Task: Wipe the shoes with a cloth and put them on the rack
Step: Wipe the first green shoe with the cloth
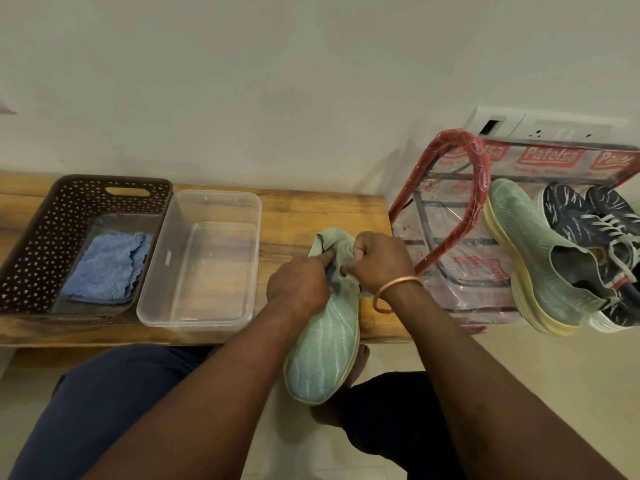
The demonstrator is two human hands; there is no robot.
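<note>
Two grips: my left grip (298, 289) and right grip (377, 265) are both on the green shoe (325, 348), close together at its collar.
Left grip state: closed over the upper just below the opening, with the forefinger reaching into the collar.
Right grip state: fingers curled, pinching the collar's right edge; a copper bangle (394, 289) sits on that wrist.
Green shoe position: heel end over the worktop (311, 209), toe pointing back at me past the front edge. I cannot tell whether it touches the wood.
Dark patch at the collar: between my hands; I cannot tell whether it is lining or fabric.
Blue cloth (107, 268): lying rumpled in the brown basket (41, 230) at the worktop's left end, well apart from both hands.
Clear tub (214, 194): just beside the basket, between it and the shoe.
Rack (450, 216): right of the worktop, wrapped in clear plastic with red trim.
Second green shoe (530, 251): on the rack, tilted, just beside a dark blue pair (588, 220) with pale laces.
</note>
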